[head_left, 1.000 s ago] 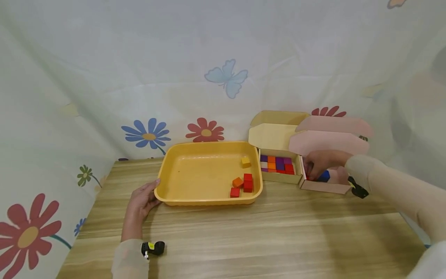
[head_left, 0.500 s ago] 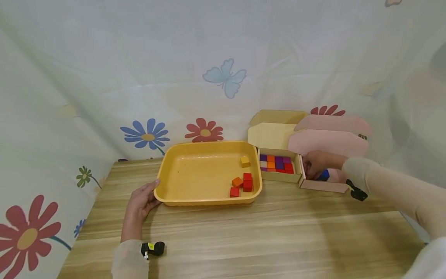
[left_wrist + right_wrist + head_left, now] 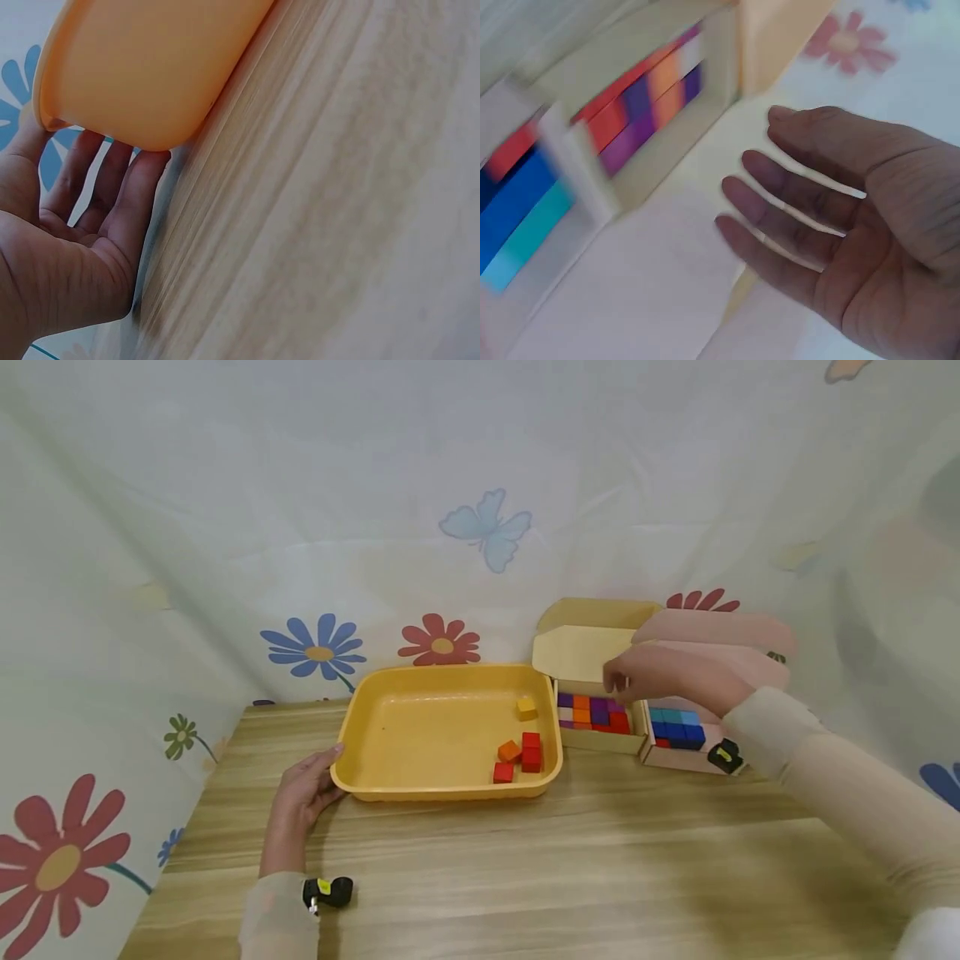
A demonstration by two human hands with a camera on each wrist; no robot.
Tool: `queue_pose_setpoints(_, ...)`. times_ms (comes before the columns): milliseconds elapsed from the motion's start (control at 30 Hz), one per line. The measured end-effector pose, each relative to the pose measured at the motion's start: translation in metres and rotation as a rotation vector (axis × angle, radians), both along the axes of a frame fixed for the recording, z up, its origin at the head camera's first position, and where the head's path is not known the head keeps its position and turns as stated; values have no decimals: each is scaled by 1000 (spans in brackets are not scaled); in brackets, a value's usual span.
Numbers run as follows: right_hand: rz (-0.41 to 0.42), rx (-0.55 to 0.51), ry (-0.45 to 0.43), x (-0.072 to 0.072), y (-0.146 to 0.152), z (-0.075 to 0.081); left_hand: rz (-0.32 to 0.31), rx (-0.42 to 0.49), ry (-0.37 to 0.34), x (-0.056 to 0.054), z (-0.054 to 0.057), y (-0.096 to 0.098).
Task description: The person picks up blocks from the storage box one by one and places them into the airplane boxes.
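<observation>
My left hand [image 3: 303,789] holds the left end of a yellow plastic tray [image 3: 420,735]. In the left wrist view its thumb is at the rim and the fingers lie against the outer wall. At the tray's right side are a yellow block [image 3: 527,708], an orange block [image 3: 509,752] and several red blocks [image 3: 531,753]. Over the cream cardboard box [image 3: 600,741] hovers my right hand [image 3: 656,672], fingers loosely bent and nothing in them in the right wrist view. Purple, orange and red blocks [image 3: 637,105] fill that box. Beside it, a pink box [image 3: 678,760] contains blue, teal and red blocks [image 3: 678,727].
Both boxes stand right of the tray with their lids raised, the cream lid [image 3: 573,652] and the pink lid [image 3: 757,664]. A wooden table [image 3: 487,877] bears everything. Behind it hangs a cloth [image 3: 375,527] printed with flowers and a butterfly.
My right hand has come up out of the pink box and moved left over the cream box, uncovering the blue and teal blocks. The left hand and tray have stayed put.
</observation>
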State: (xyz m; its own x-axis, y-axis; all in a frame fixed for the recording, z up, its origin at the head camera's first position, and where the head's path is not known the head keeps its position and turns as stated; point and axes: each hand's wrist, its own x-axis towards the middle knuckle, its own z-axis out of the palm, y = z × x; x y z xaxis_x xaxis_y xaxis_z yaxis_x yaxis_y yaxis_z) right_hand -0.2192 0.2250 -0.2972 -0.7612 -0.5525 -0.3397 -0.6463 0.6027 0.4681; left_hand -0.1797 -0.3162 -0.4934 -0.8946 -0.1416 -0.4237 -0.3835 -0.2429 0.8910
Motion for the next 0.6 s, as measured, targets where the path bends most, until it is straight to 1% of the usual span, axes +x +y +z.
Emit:
queue_pose_setpoints(33, -104, -272, -165, -3, -11, -1, 3, 4, -1, 0, 0, 0)
queue_pose_setpoints(67, -137, -463, -243, -7, -23, -4, 2, 7, -1, 0, 1, -1)
queue_pose_setpoints(100, -111, -558, -357, -13, -33, -9, -1, 14, -1, 0, 1, -2)
queue_pose_setpoints(133, -105, -602, -397, -16, -43, -13, -5, 20, 1, 0, 1, -2)
queue_pose_setpoints(167, -78, -617, -408, -19, -53, -18, -6, 25, 1, 0, 1, -2)
queue_pose_setpoints(233, -49, -596, -424, -24, -72, -24, -8, 29, 1, 0, 1, -2)
queue_pose_setpoints(300, -50, -553, -440, -28, -91, -29, -8, 31, 5, 0, 1, -2)
queue_pose_setpoints(367, -91, -501, -463, -33, -109, -36, -10, 24, 6, -1, 1, -3)
queue_pose_setpoints(433, -151, -449, -485, -37, -125, -43, -13, 21, 7, -1, 1, -3)
queue_pose_setpoints(500, -197, -403, -499, -41, -137, -52, -18, 22, 3, -1, 1, -4)
queue_pose_setpoints(533, -229, -391, -511, -43, -142, -57, -21, 22, 1, -2, 1, -4)
queue_pose_setpoints(600, -267, -372, -530, -45, -150, -66, -23, 22, -4, -2, 1, -4)
